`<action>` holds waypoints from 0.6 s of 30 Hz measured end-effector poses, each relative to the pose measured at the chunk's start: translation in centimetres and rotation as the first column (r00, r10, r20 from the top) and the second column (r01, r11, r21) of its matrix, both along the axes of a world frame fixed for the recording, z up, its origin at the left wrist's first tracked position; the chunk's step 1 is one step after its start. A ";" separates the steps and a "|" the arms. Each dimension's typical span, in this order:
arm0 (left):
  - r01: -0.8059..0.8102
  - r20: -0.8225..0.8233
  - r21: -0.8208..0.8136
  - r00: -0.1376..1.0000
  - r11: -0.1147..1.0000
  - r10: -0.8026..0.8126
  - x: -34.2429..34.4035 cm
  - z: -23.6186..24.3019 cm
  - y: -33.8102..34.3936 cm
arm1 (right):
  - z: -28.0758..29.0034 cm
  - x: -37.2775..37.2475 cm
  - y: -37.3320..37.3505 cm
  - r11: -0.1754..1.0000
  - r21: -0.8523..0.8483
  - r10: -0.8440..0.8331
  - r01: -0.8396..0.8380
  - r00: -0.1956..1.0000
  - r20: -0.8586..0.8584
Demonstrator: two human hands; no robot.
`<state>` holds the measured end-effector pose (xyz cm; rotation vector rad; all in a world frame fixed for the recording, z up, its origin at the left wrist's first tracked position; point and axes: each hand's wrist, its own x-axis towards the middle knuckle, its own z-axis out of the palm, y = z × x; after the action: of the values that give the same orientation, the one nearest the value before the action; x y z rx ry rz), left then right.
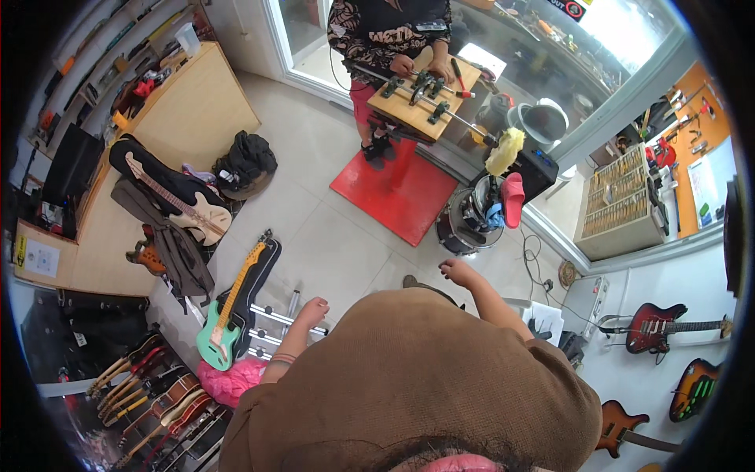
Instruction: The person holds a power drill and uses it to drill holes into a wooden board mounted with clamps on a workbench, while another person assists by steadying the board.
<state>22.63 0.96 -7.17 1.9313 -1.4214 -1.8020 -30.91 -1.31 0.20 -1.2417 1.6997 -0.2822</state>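
so, in the head view, both of the wearer's hands are well apart, one on each side of a brown shirt (425, 354). the left hand (316, 310) is half open with loosely bent fingers and looks empty. it is nearest to the metal rack (271, 315), whose silver bars lie on the floor (303, 236) beside and beyond that forearm; whether they touch is hard to tell. the right hand (456, 271) is also half open, its fingers slightly curled, and it looks empty too. it is nearest to the drum (449, 238), which stands just ahead of it and carries dark gear on top, with a blue cloth (494, 215) and a pink slipper (513, 201) at its right side.

left of the rack, a green guitar (221, 333) lies slanted against a black case (262, 270), with a pink bag (230, 381) just below it. farther left, a white guitar (209, 219) leans in its dark case, near a black backpack (250, 157).

at the top, a co-worker (393, 35) stands at a wooden desk (393, 110) with both hands at the clamps and rods on it. the desk stands over a red plate (363, 186). a yellow duster (506, 152) is right of the desk, above the slipper. on the right wall hangs a red guitar (653, 330).
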 end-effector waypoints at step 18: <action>0.126 0.094 0.031 0.987 0.992 -0.129 0.2 -2.7 -7.6 | -5.6 -7.3 17.0 0.860 0.496 0.248 -0.117 0.946 -0.207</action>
<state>22.80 -6.69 -9.88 2.0064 -1.5944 -1.8106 -38.21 15.66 -5.40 -1.0840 1.7152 0.4233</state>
